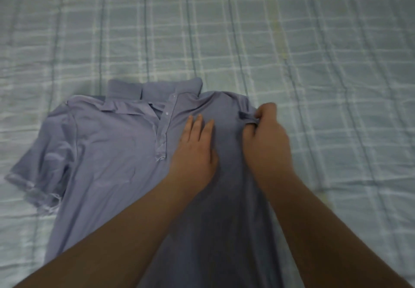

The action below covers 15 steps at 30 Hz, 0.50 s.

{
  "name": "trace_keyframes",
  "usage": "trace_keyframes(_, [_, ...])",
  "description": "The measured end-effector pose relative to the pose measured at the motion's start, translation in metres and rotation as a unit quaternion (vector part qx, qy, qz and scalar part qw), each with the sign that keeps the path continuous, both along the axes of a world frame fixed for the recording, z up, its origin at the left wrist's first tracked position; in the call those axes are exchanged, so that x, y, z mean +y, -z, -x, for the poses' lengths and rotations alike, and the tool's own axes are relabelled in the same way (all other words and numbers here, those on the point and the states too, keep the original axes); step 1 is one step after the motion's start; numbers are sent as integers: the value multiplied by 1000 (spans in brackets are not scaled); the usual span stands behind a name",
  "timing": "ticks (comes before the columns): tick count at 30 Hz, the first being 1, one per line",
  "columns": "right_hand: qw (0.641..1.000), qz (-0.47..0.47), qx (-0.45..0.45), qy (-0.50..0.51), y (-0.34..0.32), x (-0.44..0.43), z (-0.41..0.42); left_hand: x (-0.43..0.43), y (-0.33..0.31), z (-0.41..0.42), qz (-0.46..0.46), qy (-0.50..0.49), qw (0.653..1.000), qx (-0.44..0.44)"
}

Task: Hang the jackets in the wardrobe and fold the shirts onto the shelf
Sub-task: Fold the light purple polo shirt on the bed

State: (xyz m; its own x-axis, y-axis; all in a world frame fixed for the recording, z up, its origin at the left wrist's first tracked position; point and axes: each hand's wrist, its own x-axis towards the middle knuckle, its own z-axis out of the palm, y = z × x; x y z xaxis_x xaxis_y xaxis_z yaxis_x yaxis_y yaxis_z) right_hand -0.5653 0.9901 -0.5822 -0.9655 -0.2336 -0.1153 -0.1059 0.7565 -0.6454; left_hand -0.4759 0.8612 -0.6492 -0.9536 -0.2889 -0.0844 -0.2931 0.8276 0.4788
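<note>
A lavender-blue polo shirt (107, 144) lies face up on the bed, collar pointing away from me, its placket partly unbuttoned. The left sleeve is spread out flat; the right side is folded inward over the chest. My left hand (195, 151) presses flat on the shirt's chest just right of the placket, fingers straight. My right hand (265, 135) pinches the folded right sleeve's edge between thumb and fingers at the shirt's right shoulder. The shirt's lower part is hidden under my forearms.
The bed is covered by a pale green checked sheet (314, 52) that fills the whole view. Bare sheet lies beyond the collar and on both sides of the shirt. No wardrobe, shelf or jackets are in view.
</note>
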Motion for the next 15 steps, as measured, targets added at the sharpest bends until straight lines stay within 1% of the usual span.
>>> trace_keyframes(2, [999,11,-41,-12,6,-28,-22,-13,4,-9,-25,-20,999,-13])
trace_keyframes(5, [993,25,-116,-25,23,-55,-52,-32,11,-20,17,37,999,-35])
trace_keyframes(6, [989,25,-144,-34,28,-59,-59,-37,15,-21,10,45,999,-28])
trace_keyframes(8, [983,-1,-178,-48,33,-58,-64,-42,17,-21,-62,-14,998,-14])
trace_keyframes(9, [985,-15,-165,-48,34,-54,-64,-43,13,-20,-98,-41,994,-10])
trace_keyframes(10, [990,-21,-134,-40,35,-48,-63,-43,8,-19,-129,-68,989,-1])
trace_keyframes(13, [999,-22,-20,-21,39,-25,-52,-42,-10,-9,-211,-165,963,-3])
trace_keyframes(15, [998,-10,50,-39,51,-14,-41,-45,-15,4,-237,-216,947,-15])
